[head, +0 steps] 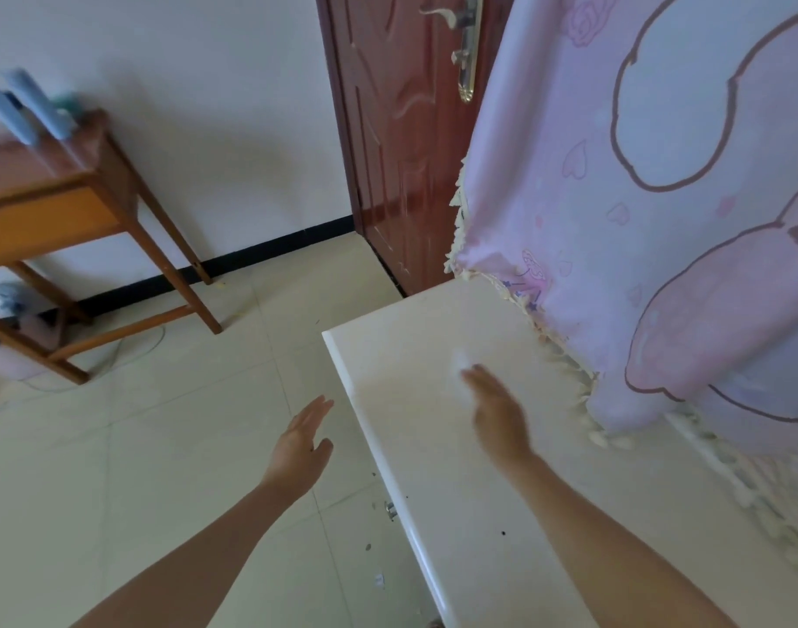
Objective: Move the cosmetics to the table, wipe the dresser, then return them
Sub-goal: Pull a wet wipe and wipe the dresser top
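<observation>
The white dresser top (415, 355) fills the lower right. My right hand (497, 410) lies flat over it, blurred, with a small white wad, perhaps a tissue (461, 359), at its fingertips. My left hand (304, 439) hovers open over the floor just left of the dresser's edge, holding nothing. On the wooden table (53, 183) at the upper left stand two grey-blue cosmetic tubes (34, 106) and something green (68, 101) behind them.
A pink patterned cloth with a tasselled fringe (660, 219) hangs over the back of the dresser. A brown door (401, 129) stands behind it. The floor is pale tile (161, 446), with a cable and small items under the table. A drawer knob (390, 509) shows on the dresser front.
</observation>
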The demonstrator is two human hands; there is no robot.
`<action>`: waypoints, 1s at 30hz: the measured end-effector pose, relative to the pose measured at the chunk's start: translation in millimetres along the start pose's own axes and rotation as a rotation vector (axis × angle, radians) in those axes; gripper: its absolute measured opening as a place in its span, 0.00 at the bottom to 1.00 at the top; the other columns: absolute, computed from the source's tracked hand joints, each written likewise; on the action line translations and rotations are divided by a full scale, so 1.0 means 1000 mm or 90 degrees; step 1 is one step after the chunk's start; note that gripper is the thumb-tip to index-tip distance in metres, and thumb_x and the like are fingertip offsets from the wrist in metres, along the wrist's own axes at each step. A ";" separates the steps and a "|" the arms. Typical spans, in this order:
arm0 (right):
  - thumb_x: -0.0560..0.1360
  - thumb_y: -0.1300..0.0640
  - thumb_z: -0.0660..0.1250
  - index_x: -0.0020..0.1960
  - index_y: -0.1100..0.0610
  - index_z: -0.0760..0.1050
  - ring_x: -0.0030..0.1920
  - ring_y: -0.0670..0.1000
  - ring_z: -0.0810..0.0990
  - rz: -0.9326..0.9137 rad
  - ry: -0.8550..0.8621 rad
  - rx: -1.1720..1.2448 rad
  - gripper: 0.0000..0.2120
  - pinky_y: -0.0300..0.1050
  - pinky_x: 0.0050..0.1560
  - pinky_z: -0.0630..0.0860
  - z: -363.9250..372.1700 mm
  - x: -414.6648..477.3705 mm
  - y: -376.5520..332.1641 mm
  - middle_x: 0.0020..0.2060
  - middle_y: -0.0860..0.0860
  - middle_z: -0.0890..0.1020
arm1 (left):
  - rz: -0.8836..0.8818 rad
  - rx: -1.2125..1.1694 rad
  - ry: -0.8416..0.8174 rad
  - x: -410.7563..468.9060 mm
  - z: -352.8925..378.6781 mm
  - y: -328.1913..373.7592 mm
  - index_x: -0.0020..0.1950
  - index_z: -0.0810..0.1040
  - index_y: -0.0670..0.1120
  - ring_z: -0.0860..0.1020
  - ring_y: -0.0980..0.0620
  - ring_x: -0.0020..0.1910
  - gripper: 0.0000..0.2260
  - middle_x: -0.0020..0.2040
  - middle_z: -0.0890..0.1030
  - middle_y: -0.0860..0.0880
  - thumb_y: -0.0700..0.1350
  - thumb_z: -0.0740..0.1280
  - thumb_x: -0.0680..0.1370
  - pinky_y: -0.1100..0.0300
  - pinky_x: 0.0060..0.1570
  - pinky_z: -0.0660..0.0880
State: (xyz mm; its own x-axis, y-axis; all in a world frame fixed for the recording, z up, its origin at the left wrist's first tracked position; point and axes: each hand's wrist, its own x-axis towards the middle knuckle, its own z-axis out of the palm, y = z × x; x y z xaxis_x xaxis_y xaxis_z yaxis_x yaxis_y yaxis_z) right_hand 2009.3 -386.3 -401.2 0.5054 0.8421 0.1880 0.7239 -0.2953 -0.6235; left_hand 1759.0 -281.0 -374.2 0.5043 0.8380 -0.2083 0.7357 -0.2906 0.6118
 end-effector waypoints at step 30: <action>0.79 0.42 0.40 0.59 0.61 0.67 0.50 0.67 0.80 0.240 -0.230 -0.248 0.28 0.59 0.41 0.78 0.005 0.008 0.024 0.54 0.67 0.78 | 0.025 0.053 0.012 0.097 -0.005 0.010 0.73 0.60 0.46 0.54 0.50 0.74 0.24 0.75 0.56 0.48 0.40 0.60 0.77 0.50 0.70 0.58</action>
State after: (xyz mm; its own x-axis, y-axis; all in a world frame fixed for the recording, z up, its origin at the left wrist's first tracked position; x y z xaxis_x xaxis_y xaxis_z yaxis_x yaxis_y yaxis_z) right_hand 2028.9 -384.4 -418.3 0.6176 0.7272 -0.2995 0.6789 -0.6852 -0.2638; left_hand 1812.6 -200.1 -384.3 0.5252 0.8336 -0.1711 0.7509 -0.3594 0.5540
